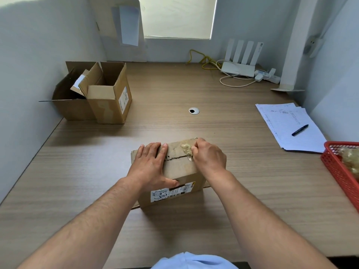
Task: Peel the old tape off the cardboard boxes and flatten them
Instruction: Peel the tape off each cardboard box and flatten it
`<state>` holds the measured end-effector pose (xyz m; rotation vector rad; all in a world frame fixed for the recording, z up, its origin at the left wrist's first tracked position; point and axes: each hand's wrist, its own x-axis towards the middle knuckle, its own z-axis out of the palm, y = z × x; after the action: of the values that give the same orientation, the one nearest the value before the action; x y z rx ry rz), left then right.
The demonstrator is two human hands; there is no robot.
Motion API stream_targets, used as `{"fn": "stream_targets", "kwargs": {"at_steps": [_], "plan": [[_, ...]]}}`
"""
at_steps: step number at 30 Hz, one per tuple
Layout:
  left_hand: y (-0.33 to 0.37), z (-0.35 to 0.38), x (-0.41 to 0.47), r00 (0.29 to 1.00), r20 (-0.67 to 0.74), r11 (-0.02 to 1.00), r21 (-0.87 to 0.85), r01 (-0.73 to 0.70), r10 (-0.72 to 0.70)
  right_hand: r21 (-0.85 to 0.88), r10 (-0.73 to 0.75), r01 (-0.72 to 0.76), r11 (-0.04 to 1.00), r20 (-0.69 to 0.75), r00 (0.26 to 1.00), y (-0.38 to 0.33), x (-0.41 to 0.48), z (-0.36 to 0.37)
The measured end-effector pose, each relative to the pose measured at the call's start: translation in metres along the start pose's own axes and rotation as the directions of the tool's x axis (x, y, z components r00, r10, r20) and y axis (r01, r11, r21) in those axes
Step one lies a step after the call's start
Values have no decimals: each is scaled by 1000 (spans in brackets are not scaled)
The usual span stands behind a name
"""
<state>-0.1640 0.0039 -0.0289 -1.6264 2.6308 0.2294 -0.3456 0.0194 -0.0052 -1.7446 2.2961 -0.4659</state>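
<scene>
The box (180, 169) sits near the front of the worktop (174, 123), seam up. The left hand (150, 166) lies flat on its top, grip wide and fingers straight, likely to pin it against the pull. The right hand (208, 157) has its grip pinched on a crumpled wad of tape (186, 149) at the seam's right end, likely to strip it off. Counted: three boxes, including two open boxes (108, 105) at the back left; one red basket (333, 169) with what looks like wadded tape; one pen (300, 130).

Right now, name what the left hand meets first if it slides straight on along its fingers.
Left hand passes the box edge, then only table, seemingly free to the wall.
</scene>
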Motion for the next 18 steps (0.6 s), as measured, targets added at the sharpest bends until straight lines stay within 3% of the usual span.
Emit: {"fn": "stream_targets", "kwargs": {"at_steps": [4, 9, 15, 18], "plan": [[8, -4, 5, 998, 50, 999, 24, 29, -30, -100, -97, 93, 991, -35, 995, 1, 0, -5], [20, -5, 13, 996, 69, 998, 34, 62, -64, -236, -119, 109, 966, -30, 992, -7, -2, -2], [15, 2, 8, 999, -1, 998, 21, 54, -54, -212, -206, 177, 961, -122, 971, -3, -8, 7], [11, 6, 3, 998, -39, 999, 22, 46, -45, 46, -56, 62, 997, -125, 991, 9, -3, 0]]}}
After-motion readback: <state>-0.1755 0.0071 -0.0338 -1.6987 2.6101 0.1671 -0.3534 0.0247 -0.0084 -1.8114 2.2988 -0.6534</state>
